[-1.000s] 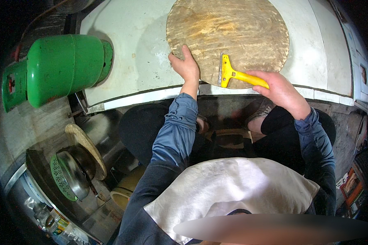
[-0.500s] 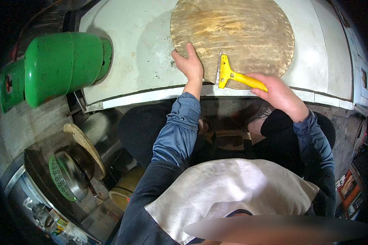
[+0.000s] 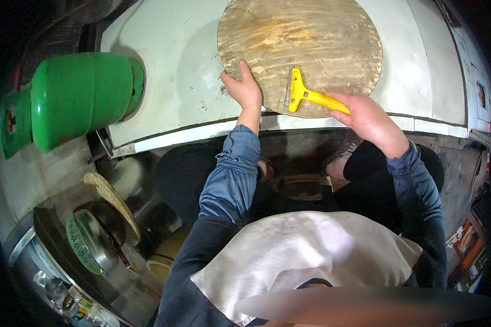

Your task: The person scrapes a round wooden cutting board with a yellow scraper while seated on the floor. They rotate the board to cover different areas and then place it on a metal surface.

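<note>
Round wooden board (image 3: 305, 46), worn and streaked with pale residue, lies flat on a white tabletop (image 3: 169, 71), close to its near edge and towards the right. The person's left hand (image 3: 245, 90) is spread open and pressed on the board's near-left rim, thumb reaching onto the wood, steadying it. The right hand (image 3: 365, 117) is closed in a fist around the handle of a yellow scraper (image 3: 303, 94), whose metal blade rests on the board's near part. The work looks like scraping the board's surface clean, and seems partway through, since residue still covers much of the wood. Another stroke would call for firm downward pressure while the left hand keeps the board from sliding. At the tabletop's left end stands a green gas cylinder (image 3: 71, 101). Lower left, in a dim room, sit a metal pan (image 3: 95, 245) and other clutter.
</note>
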### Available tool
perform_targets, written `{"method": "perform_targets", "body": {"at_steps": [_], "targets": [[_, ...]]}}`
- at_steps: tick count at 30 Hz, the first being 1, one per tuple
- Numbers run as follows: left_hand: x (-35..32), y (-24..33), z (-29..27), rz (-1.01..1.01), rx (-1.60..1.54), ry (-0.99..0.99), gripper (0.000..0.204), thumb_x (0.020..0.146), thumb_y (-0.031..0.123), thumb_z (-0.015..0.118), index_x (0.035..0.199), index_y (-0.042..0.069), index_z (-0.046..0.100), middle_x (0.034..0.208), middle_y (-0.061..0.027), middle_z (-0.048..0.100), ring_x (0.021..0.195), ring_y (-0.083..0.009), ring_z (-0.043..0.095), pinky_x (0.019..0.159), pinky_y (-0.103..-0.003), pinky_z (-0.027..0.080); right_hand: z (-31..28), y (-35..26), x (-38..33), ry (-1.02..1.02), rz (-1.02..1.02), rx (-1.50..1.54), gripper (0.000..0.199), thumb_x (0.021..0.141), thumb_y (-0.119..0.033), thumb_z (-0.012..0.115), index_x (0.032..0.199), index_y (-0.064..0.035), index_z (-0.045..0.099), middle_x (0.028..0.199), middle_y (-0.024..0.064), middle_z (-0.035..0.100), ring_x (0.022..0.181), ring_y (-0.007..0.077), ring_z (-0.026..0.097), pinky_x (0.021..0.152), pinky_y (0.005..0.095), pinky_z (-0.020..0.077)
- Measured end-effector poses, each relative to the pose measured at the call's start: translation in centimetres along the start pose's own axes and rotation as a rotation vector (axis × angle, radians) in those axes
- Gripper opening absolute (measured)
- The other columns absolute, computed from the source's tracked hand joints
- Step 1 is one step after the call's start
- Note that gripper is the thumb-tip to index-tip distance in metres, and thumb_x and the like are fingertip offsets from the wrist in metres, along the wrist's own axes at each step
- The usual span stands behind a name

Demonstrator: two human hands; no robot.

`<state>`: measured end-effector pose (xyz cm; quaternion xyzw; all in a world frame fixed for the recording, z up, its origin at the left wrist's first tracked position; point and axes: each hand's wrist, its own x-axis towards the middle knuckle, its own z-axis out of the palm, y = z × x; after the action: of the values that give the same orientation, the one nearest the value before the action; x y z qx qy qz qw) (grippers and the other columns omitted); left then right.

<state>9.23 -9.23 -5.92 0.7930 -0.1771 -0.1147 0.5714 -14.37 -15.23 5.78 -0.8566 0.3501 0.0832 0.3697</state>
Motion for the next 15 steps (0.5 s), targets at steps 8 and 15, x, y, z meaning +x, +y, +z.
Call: {"method": "perform_targets", "body": {"at_steps": [8, 15], "targets": [[0.2, -0.8, -0.2, -0.009, 0.011, -0.035, 0.044, 0.089, 0.025, 0.049, 0.114, -0.01, 0.038, 0.107, -0.0237, 0.05, 0.096, -0.031, 0.051, 0.084, -0.037, 0.039, -1.2, 0.6, -1.0, 0.137, -0.084, 0.114, 0.044, 0.081, -0.012, 0.055, 0.124, -0.02, 0.047, 0.093, 0.017, 0.06, 0.08, 0.0338, 0.058, 0.072, 0.0379, 0.0467], [0.3, -1.4, -0.3, -0.061, -0.057, -0.033, 0.04, 0.092, 0.028, 0.038, 0.108, -0.009, 0.041, 0.101, -0.0221, 0.051, 0.091, -0.0284, 0.05, 0.081, -0.036, 0.038, -0.7, -0.1, -1.0, 0.061, 0.039, 0.136, 0.043, 0.082, -0.014, 0.055, 0.124, -0.0201, 0.047, 0.089, 0.0181, 0.061, 0.076, 0.0327, 0.058, 0.068, 0.0375, 0.0474]]}}
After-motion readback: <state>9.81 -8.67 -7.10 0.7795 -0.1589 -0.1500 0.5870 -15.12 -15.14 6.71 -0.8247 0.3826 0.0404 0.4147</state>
